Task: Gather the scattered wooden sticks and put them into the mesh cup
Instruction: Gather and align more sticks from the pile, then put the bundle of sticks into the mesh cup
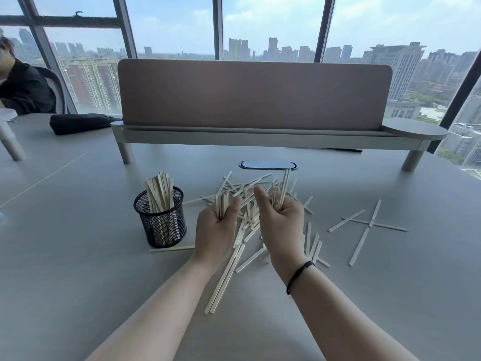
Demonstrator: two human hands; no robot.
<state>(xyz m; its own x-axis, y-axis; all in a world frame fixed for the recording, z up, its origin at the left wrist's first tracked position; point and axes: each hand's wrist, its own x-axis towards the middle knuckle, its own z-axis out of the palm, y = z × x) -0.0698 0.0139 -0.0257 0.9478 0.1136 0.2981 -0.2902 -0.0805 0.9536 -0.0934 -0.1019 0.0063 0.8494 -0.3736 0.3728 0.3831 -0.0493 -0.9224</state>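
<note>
A black mesh cup [160, 225] stands left of centre on the grey table, with several pale wooden sticks [161, 194] upright in it. A loose pile of sticks [250, 201] lies scattered to its right, partly hidden behind my hands. My left hand [216, 230] is shut on a small bundle of sticks, just right of the cup. My right hand [281, 225] grips another bundle, whose ends stick up past the fingers. Three more sticks [369, 225] lie crossed further right.
A desk divider on a raised shelf [260, 136] runs across the back of the table [78, 256]. An oval cable port [268, 165] sits behind the pile. A black pouch [78, 123] lies far left. A person in black [20, 87] sits at the left edge.
</note>
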